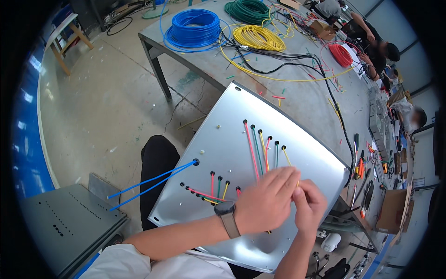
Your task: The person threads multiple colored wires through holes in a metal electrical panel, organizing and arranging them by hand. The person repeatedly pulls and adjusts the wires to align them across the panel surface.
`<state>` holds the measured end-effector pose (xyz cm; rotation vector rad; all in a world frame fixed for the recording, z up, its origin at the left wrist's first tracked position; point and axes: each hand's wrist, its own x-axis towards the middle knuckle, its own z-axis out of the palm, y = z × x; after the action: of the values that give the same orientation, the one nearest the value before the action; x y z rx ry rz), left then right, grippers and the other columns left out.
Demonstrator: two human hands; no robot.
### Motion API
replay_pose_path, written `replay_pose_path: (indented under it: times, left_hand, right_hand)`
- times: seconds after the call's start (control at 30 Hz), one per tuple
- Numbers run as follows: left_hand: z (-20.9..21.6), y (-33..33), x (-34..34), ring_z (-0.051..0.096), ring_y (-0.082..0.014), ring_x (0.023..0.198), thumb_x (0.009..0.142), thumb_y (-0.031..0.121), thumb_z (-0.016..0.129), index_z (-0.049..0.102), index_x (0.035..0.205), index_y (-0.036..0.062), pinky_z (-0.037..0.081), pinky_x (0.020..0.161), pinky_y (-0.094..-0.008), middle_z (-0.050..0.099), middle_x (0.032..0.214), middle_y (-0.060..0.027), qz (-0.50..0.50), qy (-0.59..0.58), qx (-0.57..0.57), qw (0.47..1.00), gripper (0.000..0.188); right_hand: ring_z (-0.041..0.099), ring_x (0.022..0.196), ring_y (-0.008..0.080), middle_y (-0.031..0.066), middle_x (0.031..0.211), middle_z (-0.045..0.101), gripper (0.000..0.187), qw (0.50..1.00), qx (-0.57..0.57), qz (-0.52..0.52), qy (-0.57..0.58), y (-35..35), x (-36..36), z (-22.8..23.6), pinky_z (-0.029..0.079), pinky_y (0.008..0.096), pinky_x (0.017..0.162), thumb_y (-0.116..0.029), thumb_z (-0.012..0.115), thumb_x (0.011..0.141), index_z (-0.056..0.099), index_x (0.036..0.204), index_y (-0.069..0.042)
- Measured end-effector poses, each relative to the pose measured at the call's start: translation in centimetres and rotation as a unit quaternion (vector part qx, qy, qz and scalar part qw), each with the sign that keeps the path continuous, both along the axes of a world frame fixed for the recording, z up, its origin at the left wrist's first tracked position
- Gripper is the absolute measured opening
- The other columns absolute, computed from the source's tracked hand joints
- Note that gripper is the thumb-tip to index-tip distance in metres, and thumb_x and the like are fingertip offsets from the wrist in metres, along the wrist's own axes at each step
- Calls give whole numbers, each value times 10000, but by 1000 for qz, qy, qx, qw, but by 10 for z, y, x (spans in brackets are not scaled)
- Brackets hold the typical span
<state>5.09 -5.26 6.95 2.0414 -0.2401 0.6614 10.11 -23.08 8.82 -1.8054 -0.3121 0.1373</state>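
A silver metal panel (218, 144) lies tilted across my lap, its far edge against the table. Red, green and yellow wires come out of its round holes. One yellow wire (287, 156) runs from a hole down to my fingers. My left hand (265, 204), with a watch (227, 216) on the wrist, bends its closed fingers over this wire. Close beside it, my right hand (310, 202) pinches the same wire with thumb and finger. The left fingers partly hide the grip. Two blue wires (155, 180) stretch from a larger hole toward the left.
On the grey table (297, 65) sit blue (193, 28), green (248, 10), yellow (259, 37) and red (340, 55) wire coils. A black cable bundle (335, 93) and hand tools (360, 165) lie farther right. Another metal panel (65, 223) stands at lower left. Other people work across the table.
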Motion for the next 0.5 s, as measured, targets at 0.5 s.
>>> replay_pose_path:
  times: [0.5]
  left_hand:
    - [-56,120,-160,751,-412,1154,1006,75,766,771,1357,6,615,1026,-467,782,1294,-174,66,231,-45,970,358]
  right_hand:
    - [728,908,299,142,1103,723,172,927,-273,-106,-233,56,64,-87,589,399,790,-38,788,1058,852,1213,4]
